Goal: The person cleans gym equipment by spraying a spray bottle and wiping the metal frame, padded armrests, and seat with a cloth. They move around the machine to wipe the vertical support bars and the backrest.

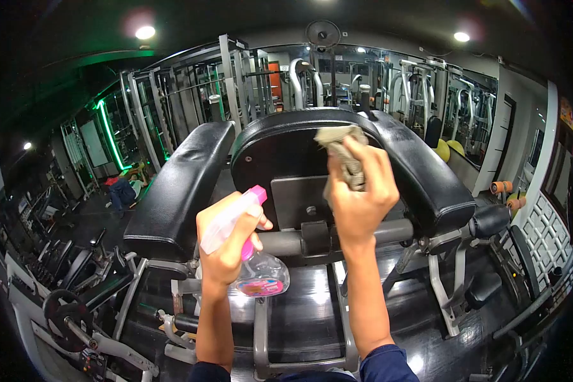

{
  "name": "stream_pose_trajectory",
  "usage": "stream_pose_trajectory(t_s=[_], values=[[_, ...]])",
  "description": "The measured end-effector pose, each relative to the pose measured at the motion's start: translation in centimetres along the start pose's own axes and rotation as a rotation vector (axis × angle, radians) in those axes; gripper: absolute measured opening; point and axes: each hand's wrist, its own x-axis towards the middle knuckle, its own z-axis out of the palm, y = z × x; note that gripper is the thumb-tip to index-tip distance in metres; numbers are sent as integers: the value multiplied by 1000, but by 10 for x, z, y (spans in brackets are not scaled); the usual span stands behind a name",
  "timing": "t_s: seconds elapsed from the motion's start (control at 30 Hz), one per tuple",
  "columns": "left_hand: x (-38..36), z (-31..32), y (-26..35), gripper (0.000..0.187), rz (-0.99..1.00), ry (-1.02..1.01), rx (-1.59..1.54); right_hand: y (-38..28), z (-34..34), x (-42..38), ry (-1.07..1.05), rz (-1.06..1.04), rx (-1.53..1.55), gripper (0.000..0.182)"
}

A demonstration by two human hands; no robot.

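My left hand is closed round the neck of a clear spray bottle with a pink nozzle and a pink label. The bottle hangs in front of a padded exercise machine, its nozzle turned toward the pads. In my right hand a crumpled grey-beige cloth is bunched between the fingers. That cloth overlaps the right part of the black rounded back pad in this view. Black padded armrests flank it, one on the left and one on the right.
A grey metal frame stands below the pads on a dark, shiny floor. Weight machines and racks line the back. A plate-loaded machine is at lower left. Yellow balls lie at right, near orange foam rollers.
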Motion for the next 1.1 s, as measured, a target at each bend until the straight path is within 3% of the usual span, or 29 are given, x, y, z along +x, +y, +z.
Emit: stream_pose_trajectory(t_s=[0.2, 0.43, 0.5, 0.73, 0.83, 0.97, 1.07, 1.1], values=[[-6, -18, 3, 26, -19, 36, 5, -31, 30, -18, -294, -178, -27, 39], [-10, -31, -1, 25, 9, 46, 7, 0, -7, 13, -56, -52, -45, 34], [-10, -29, -1, 33, -7, 90, 58, -7, 6, 11, -51, -95, -15, 34], [-17, -43, -2, 23, 17, 70, -8, -63, 50, -20, -513, -265, -58, 37], [-23, -52, -2, 22, 8, 67, -19, -47, 41, -23, -517, -287, -49, 38], [-30, -64, -9, 20, -11, 22, 8, -26, 17, 11, -286, -177, -20, 35], [-29, -62, -12, 21, 3, 37, -8, -30, 27, 3, -218, -223, -26, 34], [-29, -60, -13, 21, -11, 39, -16, -35, 31, -6, -294, -219, -11, 36]])
